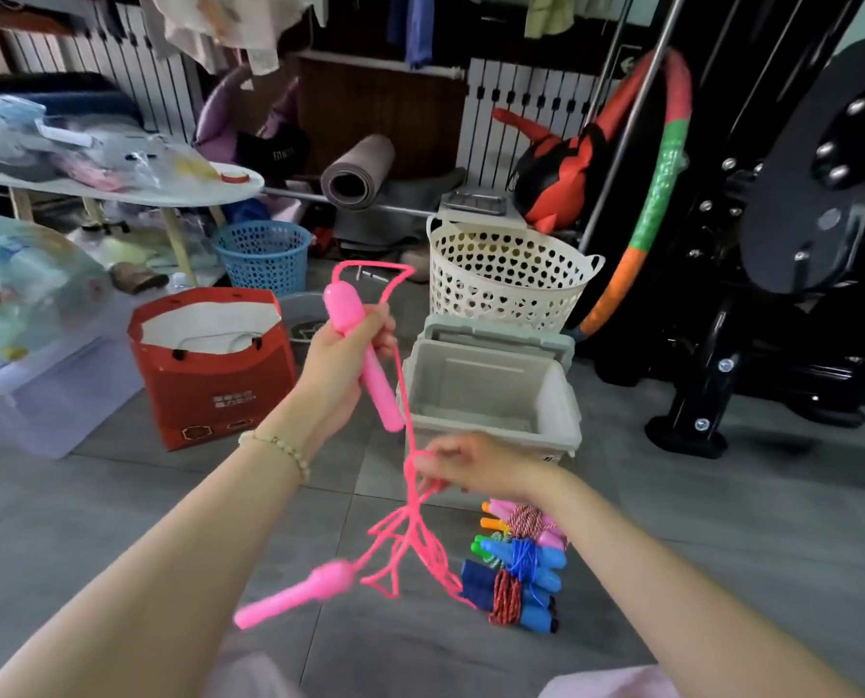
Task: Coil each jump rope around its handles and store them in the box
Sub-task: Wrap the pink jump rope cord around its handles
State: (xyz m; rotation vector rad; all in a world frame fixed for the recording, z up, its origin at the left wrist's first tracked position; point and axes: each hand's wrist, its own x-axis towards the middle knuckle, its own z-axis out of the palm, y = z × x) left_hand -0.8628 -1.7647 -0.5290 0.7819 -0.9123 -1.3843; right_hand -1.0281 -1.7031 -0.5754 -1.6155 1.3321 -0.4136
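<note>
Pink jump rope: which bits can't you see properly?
All head view.
- Lower pink handle: motion blur smears it.
- Upper pink handle: middle hidden by the left hand gripping it.
- Pink cord: tangled loops blurred below the right hand pinching it.
- Floor pile of ropes: partly behind right forearm; count unclear.

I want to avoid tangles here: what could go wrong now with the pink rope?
The left hand grips one pink handle; the free handle dangles, blurred, so it may swing and knot the loops below the right hand. Those loops hang near the pile of other ropes on the floor and might snag them.
</note>
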